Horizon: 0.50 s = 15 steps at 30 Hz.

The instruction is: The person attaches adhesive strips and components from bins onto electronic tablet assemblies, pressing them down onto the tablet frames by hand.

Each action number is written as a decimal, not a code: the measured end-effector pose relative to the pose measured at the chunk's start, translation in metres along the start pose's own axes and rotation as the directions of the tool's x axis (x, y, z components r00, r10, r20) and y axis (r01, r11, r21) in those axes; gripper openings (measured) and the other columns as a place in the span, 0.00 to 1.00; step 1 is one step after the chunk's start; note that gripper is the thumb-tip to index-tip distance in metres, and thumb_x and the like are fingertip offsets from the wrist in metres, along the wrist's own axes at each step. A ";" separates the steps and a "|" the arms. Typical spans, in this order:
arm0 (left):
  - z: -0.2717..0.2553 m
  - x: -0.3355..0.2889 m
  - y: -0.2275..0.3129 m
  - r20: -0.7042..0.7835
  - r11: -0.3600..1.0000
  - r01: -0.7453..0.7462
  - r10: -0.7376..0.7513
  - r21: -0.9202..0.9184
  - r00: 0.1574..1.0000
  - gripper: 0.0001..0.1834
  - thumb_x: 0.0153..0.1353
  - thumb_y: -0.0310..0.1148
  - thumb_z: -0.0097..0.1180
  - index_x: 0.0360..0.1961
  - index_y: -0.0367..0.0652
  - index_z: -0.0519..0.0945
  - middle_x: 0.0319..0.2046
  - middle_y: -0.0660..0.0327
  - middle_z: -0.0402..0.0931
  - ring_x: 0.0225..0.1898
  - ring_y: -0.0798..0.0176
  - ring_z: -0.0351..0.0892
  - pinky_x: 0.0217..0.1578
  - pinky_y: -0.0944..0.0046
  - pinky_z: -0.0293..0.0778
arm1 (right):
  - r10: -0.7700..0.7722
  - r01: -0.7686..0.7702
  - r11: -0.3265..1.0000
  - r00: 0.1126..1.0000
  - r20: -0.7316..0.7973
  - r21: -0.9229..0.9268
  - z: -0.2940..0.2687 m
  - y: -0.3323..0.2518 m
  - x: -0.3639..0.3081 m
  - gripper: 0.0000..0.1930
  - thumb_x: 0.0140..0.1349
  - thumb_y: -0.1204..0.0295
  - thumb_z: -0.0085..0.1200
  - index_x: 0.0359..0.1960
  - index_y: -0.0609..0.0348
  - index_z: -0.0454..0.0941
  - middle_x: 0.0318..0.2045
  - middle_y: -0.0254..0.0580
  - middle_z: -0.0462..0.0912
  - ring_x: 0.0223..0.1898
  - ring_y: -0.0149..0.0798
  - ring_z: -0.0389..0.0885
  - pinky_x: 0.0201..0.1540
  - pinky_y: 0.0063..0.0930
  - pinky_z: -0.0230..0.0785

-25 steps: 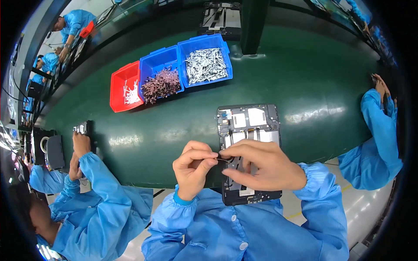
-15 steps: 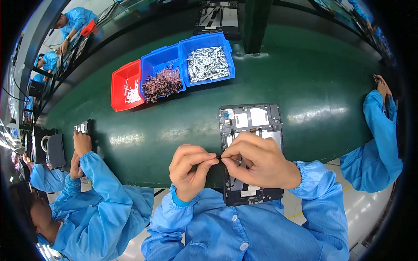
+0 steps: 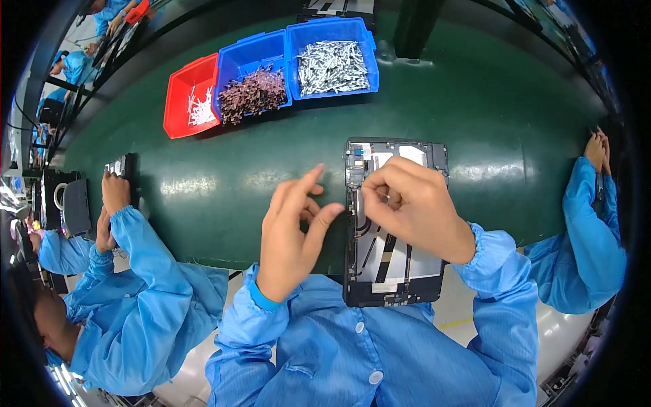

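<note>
Right hand (image 3: 417,209) over the far half of the opened tablet-like device (image 3: 399,268) on the green bench (image 3: 251,176), fingertips pinched together, on what I can't tell! Left hand (image 3: 290,234) is just left of it, thumb and forefinger spread, with red (image 3: 178,102) and blue bins (image 3: 332,31) at far left.

Light-blue smock (image 3: 413,356), fine-lined weave; I count two pale round buttons (image 3: 376,377) down the front. Right cuff (image 3: 489,249) gathered; deeper-blue band (image 3: 263,297) at left wrist.
</note>
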State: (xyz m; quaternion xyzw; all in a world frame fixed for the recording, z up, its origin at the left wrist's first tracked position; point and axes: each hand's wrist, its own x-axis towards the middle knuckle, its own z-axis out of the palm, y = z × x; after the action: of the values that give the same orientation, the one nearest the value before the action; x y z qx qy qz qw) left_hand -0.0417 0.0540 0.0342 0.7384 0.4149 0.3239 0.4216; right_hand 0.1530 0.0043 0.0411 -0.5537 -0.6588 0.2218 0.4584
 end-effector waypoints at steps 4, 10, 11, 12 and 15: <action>-0.003 0.010 -0.013 0.308 0.804 0.472 -0.375 -0.361 0.874 0.18 0.67 0.27 0.57 0.56 0.32 0.73 0.39 0.58 0.79 0.29 0.73 0.75 0.26 0.74 0.75 | 0.036 -0.036 0.999 0.999 0.016 0.002 0.005 0.015 -0.002 0.04 0.54 0.80 0.62 0.31 0.65 0.79 0.24 0.38 0.76 0.19 0.27 0.74 0.22 0.22 0.68; 0.003 0.024 -0.019 0.392 0.734 0.566 -0.428 -0.376 0.814 0.12 0.67 0.29 0.58 0.47 0.32 0.76 0.35 0.57 0.80 0.22 0.73 0.75 0.18 0.74 0.71 | 0.079 -0.080 0.996 0.996 0.043 0.027 0.010 0.019 -0.006 0.04 0.54 0.79 0.60 0.30 0.64 0.76 0.26 0.43 0.76 0.24 0.42 0.80 0.26 0.32 0.73; 0.003 0.025 -0.020 0.383 0.747 0.563 -0.433 -0.355 0.816 0.11 0.66 0.28 0.58 0.45 0.32 0.76 0.33 0.58 0.80 0.21 0.73 0.74 0.16 0.74 0.70 | 0.084 -0.084 0.996 0.994 0.076 -0.014 0.009 0.019 -0.007 0.05 0.54 0.80 0.61 0.31 0.63 0.78 0.26 0.42 0.76 0.25 0.38 0.80 0.26 0.30 0.73; 0.004 0.026 -0.019 0.388 0.745 0.567 -0.435 -0.351 0.813 0.11 0.66 0.28 0.58 0.45 0.32 0.76 0.33 0.58 0.80 0.21 0.73 0.74 0.16 0.74 0.70 | 0.092 -0.086 0.995 0.990 0.108 -0.056 0.008 0.019 -0.007 0.05 0.54 0.80 0.61 0.31 0.63 0.79 0.26 0.41 0.76 0.25 0.35 0.80 0.27 0.28 0.73; 0.004 0.031 -0.017 0.386 0.761 0.565 -0.440 -0.320 0.811 0.10 0.66 0.29 0.59 0.42 0.33 0.77 0.19 0.63 0.76 0.17 0.74 0.74 0.16 0.74 0.69 | 0.087 -0.080 0.995 0.987 0.132 -0.051 0.006 0.021 -0.005 0.05 0.54 0.80 0.61 0.31 0.63 0.78 0.27 0.42 0.76 0.25 0.37 0.81 0.27 0.28 0.73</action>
State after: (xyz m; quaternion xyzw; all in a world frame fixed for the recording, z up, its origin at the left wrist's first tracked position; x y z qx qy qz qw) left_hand -0.0306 0.0851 0.0210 0.5283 0.4536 0.1679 0.6978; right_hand 0.1589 0.0066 0.0191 -0.5751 -0.6692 0.2624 0.3907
